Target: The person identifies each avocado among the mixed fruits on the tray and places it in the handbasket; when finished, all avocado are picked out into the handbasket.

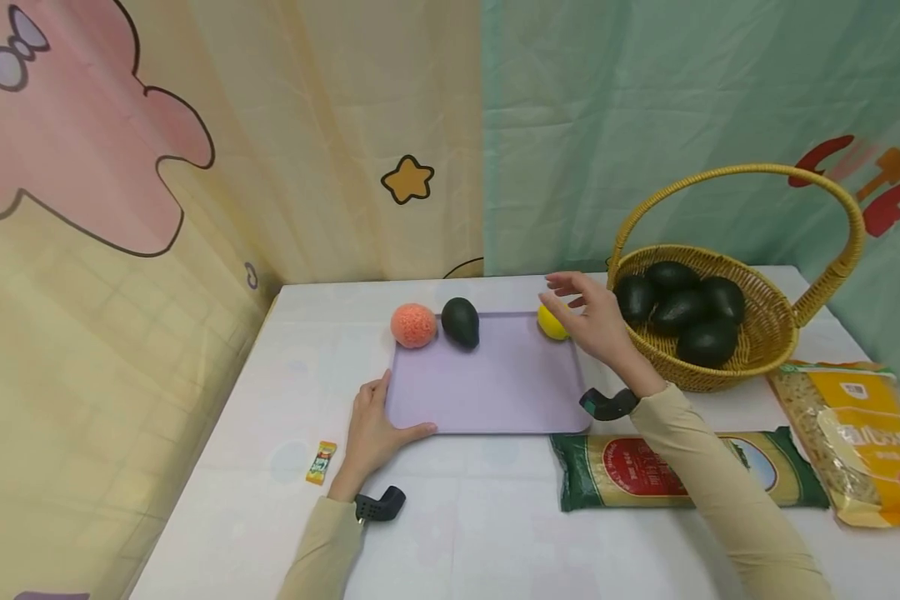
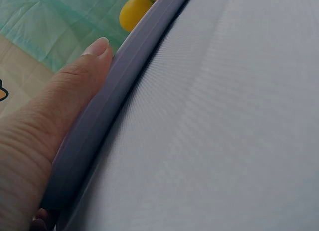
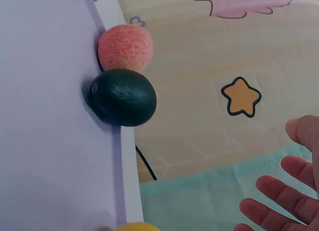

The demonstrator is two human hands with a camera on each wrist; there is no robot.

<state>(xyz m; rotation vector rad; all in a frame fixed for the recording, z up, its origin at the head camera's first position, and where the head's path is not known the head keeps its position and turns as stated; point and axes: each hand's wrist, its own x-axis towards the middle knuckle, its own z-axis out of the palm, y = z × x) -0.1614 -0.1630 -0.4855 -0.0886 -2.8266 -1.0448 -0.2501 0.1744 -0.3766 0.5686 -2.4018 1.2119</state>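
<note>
My left hand [image 1: 375, 429] lies at the near left corner of a lilac tray [image 1: 495, 383], with its thumb along the front rim and its fingers by the left side. On the tray's far edge a dark green avocado [image 1: 461, 323] sits beside a coral-pink, rough-skinned round fruit [image 1: 413, 325], perhaps a peach. A round yellow fruit [image 1: 552, 323] rests at the far right corner, partly covered by my right hand [image 1: 588, 321]. That hand is raised with its fingers spread and holds nothing. In the right wrist view, the avocado [image 3: 123, 97] and pink fruit [image 3: 125, 48] touch or nearly touch.
At the right a wicker basket [image 1: 776, 337] with a tall handle holds several avocados [image 1: 678, 310]. A long green-and-gold packet [image 1: 630, 471] lies under my right forearm. Farther right is a yellow bag of grain [image 1: 862, 442]. A small wrapped sweet [image 1: 321, 462] lies left of my left hand.
</note>
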